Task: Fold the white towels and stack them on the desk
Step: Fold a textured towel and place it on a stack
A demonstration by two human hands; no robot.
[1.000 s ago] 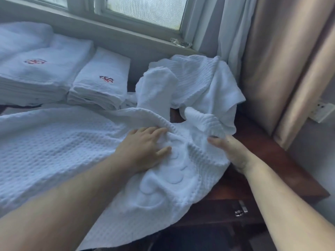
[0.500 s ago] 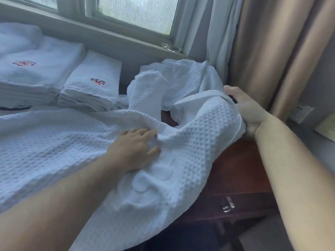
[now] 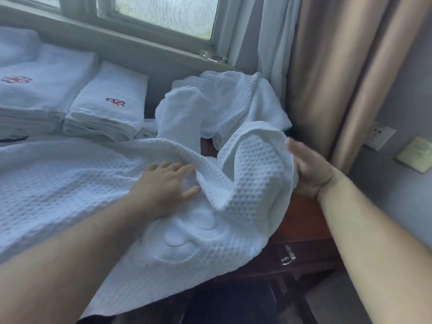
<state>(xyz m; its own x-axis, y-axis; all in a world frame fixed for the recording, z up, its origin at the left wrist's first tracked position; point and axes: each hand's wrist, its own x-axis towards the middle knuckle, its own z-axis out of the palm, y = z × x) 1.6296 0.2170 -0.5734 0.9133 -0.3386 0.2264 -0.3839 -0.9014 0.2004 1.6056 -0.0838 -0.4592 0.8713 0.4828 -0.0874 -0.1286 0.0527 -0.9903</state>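
- Towel (image 3: pixel 70 183) lay spread on the desk (image 3: pixel 301 220), long axis running leftward from the right hand (image 3: pixel 308 169).
- Right hand apparently gripped its raised right edge; left hand (image 3: pixel 163 183), nearer the middle, pressed flat.

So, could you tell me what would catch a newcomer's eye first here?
A big white waffle towel spreads across the desk, with the left hand flat on it and the right hand lifting its right edge. Folded towels with red emblems are stacked at the back left under the window.
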